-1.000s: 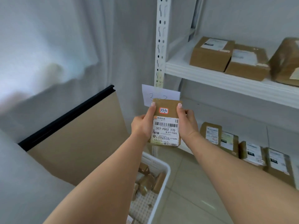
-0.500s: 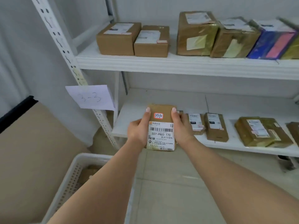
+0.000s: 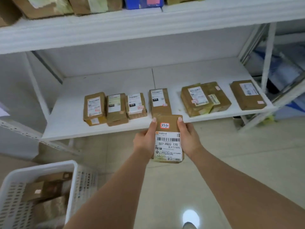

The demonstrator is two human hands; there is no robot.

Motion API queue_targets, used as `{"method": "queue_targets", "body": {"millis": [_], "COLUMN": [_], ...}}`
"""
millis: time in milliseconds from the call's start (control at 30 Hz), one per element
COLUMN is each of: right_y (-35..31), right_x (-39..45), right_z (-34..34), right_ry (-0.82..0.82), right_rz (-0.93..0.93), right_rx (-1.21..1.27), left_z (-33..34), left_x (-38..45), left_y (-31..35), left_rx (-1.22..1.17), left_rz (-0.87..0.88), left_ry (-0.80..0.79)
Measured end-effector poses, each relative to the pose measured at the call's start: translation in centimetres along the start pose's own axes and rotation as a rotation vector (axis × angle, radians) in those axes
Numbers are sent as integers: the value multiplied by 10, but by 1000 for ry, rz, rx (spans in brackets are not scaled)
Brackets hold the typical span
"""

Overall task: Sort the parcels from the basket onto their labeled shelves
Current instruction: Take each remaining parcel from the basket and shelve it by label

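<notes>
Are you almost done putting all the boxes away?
Not yet. Several parcels already sit in a row on the lower shelf. Left hand and right hand hold a parcel marked 33-10 just in front of that shelf. The basket still has more parcels inside.

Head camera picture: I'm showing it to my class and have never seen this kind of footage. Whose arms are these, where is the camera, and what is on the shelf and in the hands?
There is no machine here. A person wears one wide-angle camera on the head, looking forward and down, so the two bare arms are that person's own. The left hand and right hand grip one brown parcel by its long sides. It carries a printed barcode label and a small handwritten sticker. Just beyond it is a white shelf with a row of brown labelled parcels lying flat; some near the left are stacked in twos. A higher shelf holds more parcels. At lower left stands a white basket with further parcels inside.
</notes>
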State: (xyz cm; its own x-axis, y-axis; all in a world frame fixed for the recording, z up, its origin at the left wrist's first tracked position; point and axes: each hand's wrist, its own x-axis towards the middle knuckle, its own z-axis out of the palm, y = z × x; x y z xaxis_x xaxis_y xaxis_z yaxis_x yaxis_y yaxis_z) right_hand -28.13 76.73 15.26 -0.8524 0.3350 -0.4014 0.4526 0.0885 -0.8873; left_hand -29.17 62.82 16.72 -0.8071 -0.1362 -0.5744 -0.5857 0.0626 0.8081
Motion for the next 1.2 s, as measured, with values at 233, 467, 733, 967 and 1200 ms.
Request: {"method": "queue_targets", "body": {"millis": [233,467,733,967,1200], "right_y": [47,68,68,51,56], "right_x": [57,97,139,188,219], "right_z": [-110,-161,-196,-216,-236], "right_ry": [59,90,126,106,98], "right_rz": [99,166,237,299,297], "right_rx": [-13,-19,-9,87,100], "left_z": [128,186,223,263,303], "left_x": [16,35,64,102,123], "left_y": [-18,-18,-6,24,35], "left_rx": [125,121,192,235,261], "left_rz": [-41,-121,-158,-130,-77], "left_ry": [-139,-325,-524,-536,-539]}}
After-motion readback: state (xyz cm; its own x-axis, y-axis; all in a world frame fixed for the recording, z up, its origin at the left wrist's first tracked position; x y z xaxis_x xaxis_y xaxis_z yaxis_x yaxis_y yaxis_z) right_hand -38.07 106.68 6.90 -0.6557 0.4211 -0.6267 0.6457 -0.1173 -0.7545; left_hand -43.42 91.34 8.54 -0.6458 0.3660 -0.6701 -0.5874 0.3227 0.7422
